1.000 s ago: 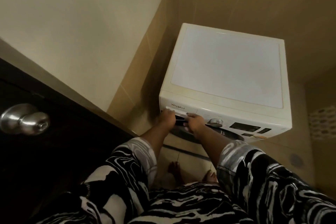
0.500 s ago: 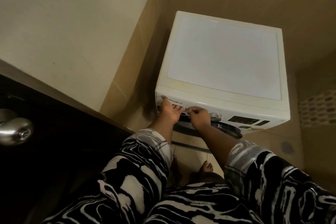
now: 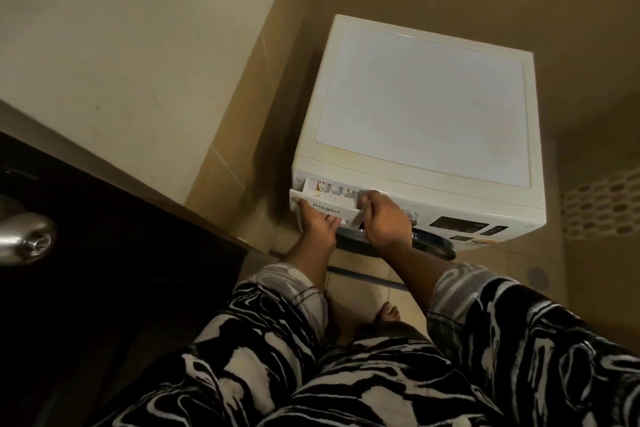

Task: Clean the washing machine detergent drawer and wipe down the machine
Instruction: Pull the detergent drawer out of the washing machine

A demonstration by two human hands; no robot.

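Both hands are on the detergent drawer [image 3: 320, 206], just below and left of the middle of the head view. The left hand [image 3: 318, 222] grips the drawer front from underneath, with its thumb up against the left end of the face. The right hand [image 3: 384, 218] has its fingers curled round the drawer's right end. Exactly what those fingertips press on is too small to tell.

Half a second ago the drawer front sat flush in the front panel of the washing machine [image 3: 422, 104], with both hands at its handle. Now it stands out part way, and a strip of its compartments shows behind the front. There are orange-brown specks of residue in them.

This suggests the opening step is under way and the cleaning itself has not begun. No cloth or brush is in view, and the machine's top looks yellowed along its near edge.

The drawer sits at the machine's upper left corner, left of the dial [image 3: 412, 216] and the display [image 3: 457, 224]. It is held between the two hands, the left below it and the right at its side. A dark door [image 3: 121, 253] with a metal knob [image 3: 26, 239] fills the lower left of the frame.
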